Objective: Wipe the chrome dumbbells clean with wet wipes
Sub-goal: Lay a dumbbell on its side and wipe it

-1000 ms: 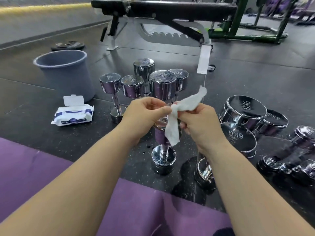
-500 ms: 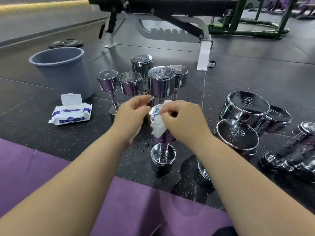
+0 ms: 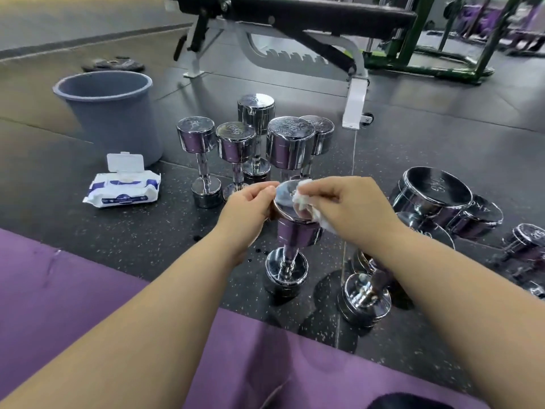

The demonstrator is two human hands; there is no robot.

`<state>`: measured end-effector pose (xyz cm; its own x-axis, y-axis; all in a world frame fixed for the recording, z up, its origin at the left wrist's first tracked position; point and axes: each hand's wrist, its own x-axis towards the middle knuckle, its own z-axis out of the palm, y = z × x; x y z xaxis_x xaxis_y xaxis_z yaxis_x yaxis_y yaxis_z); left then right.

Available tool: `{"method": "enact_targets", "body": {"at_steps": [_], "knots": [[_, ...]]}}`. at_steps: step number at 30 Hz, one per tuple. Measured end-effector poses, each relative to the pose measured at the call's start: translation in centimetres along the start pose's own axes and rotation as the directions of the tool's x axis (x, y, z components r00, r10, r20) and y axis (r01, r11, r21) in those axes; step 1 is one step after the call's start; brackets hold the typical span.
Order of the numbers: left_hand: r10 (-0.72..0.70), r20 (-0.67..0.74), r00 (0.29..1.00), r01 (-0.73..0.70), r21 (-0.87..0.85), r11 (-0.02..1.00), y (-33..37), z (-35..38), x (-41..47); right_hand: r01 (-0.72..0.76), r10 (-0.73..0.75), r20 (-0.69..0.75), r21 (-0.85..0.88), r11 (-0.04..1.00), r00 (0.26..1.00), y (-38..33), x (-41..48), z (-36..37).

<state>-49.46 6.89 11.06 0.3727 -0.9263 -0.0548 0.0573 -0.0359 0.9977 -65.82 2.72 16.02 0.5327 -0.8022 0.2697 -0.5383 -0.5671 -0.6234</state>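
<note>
On speckled black flooring [image 3: 132, 231], the upright chrome dumbbell [image 3: 295, 234] gleams, reflecting purple.

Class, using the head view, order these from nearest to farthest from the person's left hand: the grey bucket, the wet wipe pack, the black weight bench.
1. Wet wipe pack, on the floor left of the left hand.
2. Grey bucket, behind the pack, farther left.
3. Black weight bench, at the back.

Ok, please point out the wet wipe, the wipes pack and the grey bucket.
wet wipe [image 3: 300, 199], head view: its crumpled white middle.
wipes pack [image 3: 124, 191], head view: middle of the wrapper.
grey bucket [image 3: 118, 128], head view: outer wall.
</note>
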Motion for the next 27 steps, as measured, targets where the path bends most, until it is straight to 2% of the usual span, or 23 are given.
{"method": "enact_targets", "body": {"at_steps": [2, 4, 8, 10, 12, 14, 16, 20, 22, 25, 27], "knots": [[-0.017, -0.017, 1.000, 0.016, -0.022, 1.000, -0.1, 0.0, 0.2, -0.027, 0.038, 0.062, -0.170, 0.985, 0.997, 0.3, 2.4, 0.1], [-0.028, -0.005, 1.000, 0.028, -0.058, 0.998, -0.2, 0.1, 0.1, -0.047, 0.075, 0.113, -0.236, 0.971, 0.991, -0.4, 3.6, 0.7], [-0.020, 0.008, 1.000, 0.020, -0.047, 0.999, -0.2, 0.0, 0.2, 0.064, -0.050, 0.144, -0.098, 0.993, 0.988, -0.5, 0.1, 0.6], [-0.013, 0.004, 1.000, 0.013, -0.071, 0.997, -0.2, 0.1, 0.2, 0.016, -0.017, 0.132, 0.012, 1.000, 0.991, -0.4, -1.6, -0.4], [-0.019, -0.002, 1.000, 0.019, -0.087, 0.996, -0.2, 0.3, 0.1, -0.082, 0.074, 0.067, 0.122, 0.989, 0.995, 0.4, -0.5, -0.5], [-0.032, 0.003, 0.999, 0.032, -0.108, 0.994, -0.1, 0.5, -0.1, -0.088, 0.088, 0.033, -0.010, 0.996, 0.996, 0.5, 1.5, 0.2], [-0.026, 0.005, 1.000, 0.026, -0.122, 0.992, -0.1, 0.3, -0.2, -0.016, 0.024, 0.071, -0.107, 0.994, 0.997, -0.3, 2.0, 1.8], [-0.017, 0.012, 1.000, 0.018, -0.096, 0.995, -0.1, -0.1, 0.0, 0.111, -0.104, 0.088, -0.075, 0.991, 0.991, -0.8, -1.6, 1.9], [-0.023, 0.020, 1.000, 0.025, -0.117, 0.993, -0.1, 0.2, -0.2, 0.082, -0.075, 0.076, -0.094, 0.992, 0.994, 0.0, -1.8, 1.0], [-0.049, 0.003, 0.999, 0.049, -0.156, 0.986, -0.1, 0.3, -0.3, 0.036, -0.004, 0.130, -0.238, 0.971, 0.991, -0.4, 0.7, 1.9], [-0.076, 0.003, 0.997, 0.075, -0.170, 0.983, 0.0, 0.2, -0.4, 0.071, -0.032, 0.163, -0.241, 0.968, 0.986, -2.1, 0.9, 2.8]]}}
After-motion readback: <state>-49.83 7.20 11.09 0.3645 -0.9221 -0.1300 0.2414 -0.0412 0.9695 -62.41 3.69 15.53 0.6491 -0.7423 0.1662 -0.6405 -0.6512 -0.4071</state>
